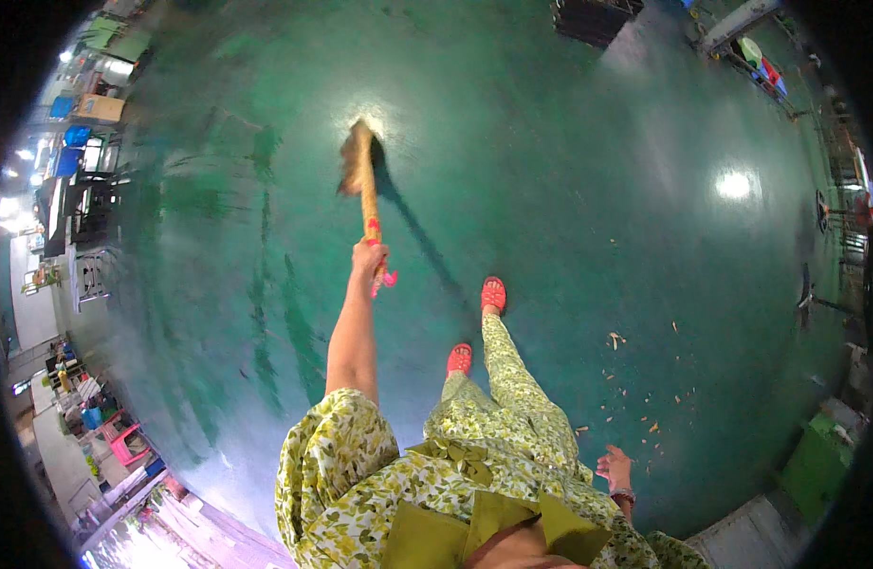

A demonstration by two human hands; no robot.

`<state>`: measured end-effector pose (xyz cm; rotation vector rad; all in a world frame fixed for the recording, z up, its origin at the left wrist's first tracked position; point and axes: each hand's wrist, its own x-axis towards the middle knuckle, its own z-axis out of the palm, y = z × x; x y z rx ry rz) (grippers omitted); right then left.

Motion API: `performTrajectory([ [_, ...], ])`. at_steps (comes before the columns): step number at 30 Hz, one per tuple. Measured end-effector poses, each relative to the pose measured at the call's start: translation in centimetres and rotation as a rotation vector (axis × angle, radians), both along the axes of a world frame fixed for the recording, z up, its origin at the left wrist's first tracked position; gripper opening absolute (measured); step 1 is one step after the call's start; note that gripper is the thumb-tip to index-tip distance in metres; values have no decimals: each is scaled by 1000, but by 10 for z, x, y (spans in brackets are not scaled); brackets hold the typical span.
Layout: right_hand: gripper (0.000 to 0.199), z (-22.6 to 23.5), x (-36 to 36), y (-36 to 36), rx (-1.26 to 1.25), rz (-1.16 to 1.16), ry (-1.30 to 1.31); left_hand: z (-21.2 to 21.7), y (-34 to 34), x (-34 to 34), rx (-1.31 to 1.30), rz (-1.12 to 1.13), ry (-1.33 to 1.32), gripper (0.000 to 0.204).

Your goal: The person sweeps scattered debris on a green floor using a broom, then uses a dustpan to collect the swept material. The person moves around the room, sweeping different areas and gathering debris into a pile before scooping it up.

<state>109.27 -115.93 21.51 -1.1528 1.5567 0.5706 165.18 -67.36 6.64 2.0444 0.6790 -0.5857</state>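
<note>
A short broom [368,194] with a yellow handle and brown bristles stretches out ahead of me, with pink cord tied near its grip end. My left hand [369,256], arm straight out, is wrapped round that end. The brown head looks blurred and is raised; its dark shadow falls on the green floor [550,171]. My right hand [615,468] hangs by my hip with fingers loosely apart, holding nothing. Small pale scraps [652,428] lie scattered on the floor beyond it. My feet in red sandals [493,292] stand between the broom and the scraps.
Damp-looking dark streaks [263,284] mark the floor at left. Workbenches and a pink chair [126,444] line the left side. A green box-like object [816,463] stands at lower right. A dark crate [596,21] sits at the far edge, and a metal stand [738,27] is at far right.
</note>
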Motion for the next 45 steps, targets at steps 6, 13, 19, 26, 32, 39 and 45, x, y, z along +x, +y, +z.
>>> performTrajectory([
  [6, 36, 5, -20, 8, -22, -49, 64, -30, -154, -22, 305, -645, -28, 45],
  [13, 32, -15, 19, 11, 78, -151, 71, 17, -294, -115, 23, -1088, 160, 46],
  [19, 28, -14, 49, 12, -72, -221, -27, 68, -360, -131, -669, -739, 970, 15],
  [26, 32, -188, 21, -38, -99, 516, -359, 124, -277, -70, -1181, -352, 1078, 10],
  [32, 38, -134, 198, -24, -105, 430, -319, 210, -81, 8, -760, -195, 485, 34],
  [39, 40, -31, 350, 7, 7, 223, -155, 153, 35, 111, -295, 205, 57, 33],
  [45, 38, 0, 373, 9, -62, 83, -116, 68, 110, 285, -447, 576, 32, 6],
])
